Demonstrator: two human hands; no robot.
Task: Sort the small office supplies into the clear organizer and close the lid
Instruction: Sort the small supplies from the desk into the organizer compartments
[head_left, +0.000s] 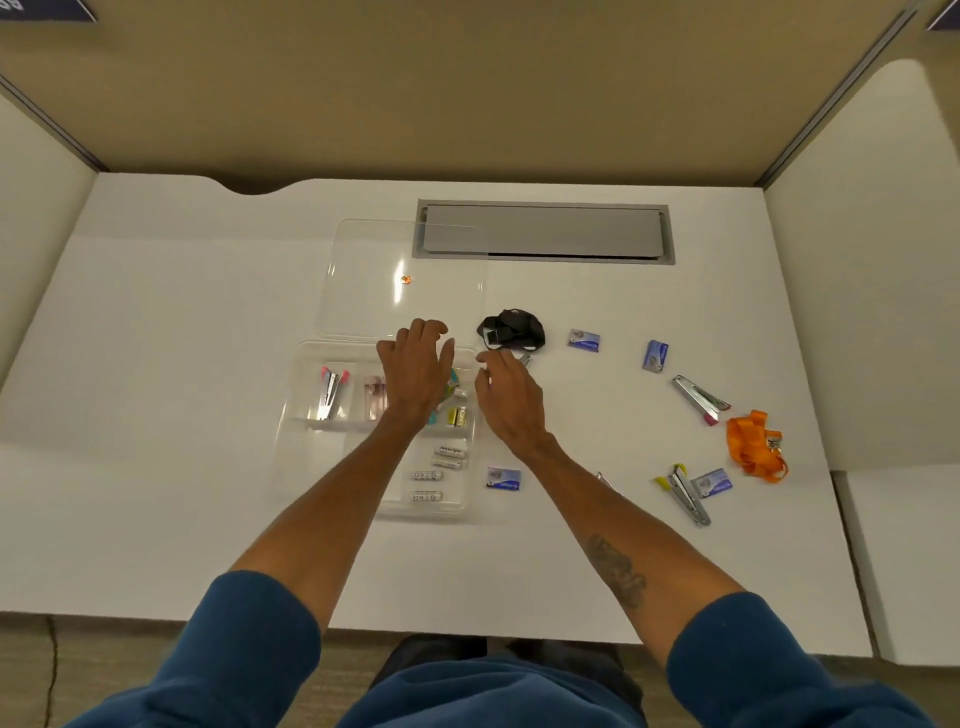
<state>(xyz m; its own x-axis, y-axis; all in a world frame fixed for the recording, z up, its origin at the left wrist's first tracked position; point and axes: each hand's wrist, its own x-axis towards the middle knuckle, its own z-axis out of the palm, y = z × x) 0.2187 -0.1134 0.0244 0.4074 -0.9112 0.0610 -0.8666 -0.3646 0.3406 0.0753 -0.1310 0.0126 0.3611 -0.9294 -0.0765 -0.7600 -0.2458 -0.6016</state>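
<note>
The clear organizer (291, 447) lies open at table centre, its lid (363, 270) folded back flat behind it. Inside are pink-handled staplers (331, 392), a pinkish item (375, 397), small yellow boxes (457, 415) and several white batteries (439, 470). My left hand (415, 371) hovers over the organizer's far right compartment, fingers spread, holding nothing. My right hand (506, 397) is just right of the organizer's edge, fingers apart, close to a black lanyard (511, 330) and a small metal clip (525, 359).
Loose on the table to the right: blue staple boxes (584, 340) (655, 356) (503, 478) (712, 483), a pink-tipped stapler (698, 399), a yellow-tipped stapler (685, 493), an orange lanyard (756, 447). A grey cable hatch (543, 231) sits at the back.
</note>
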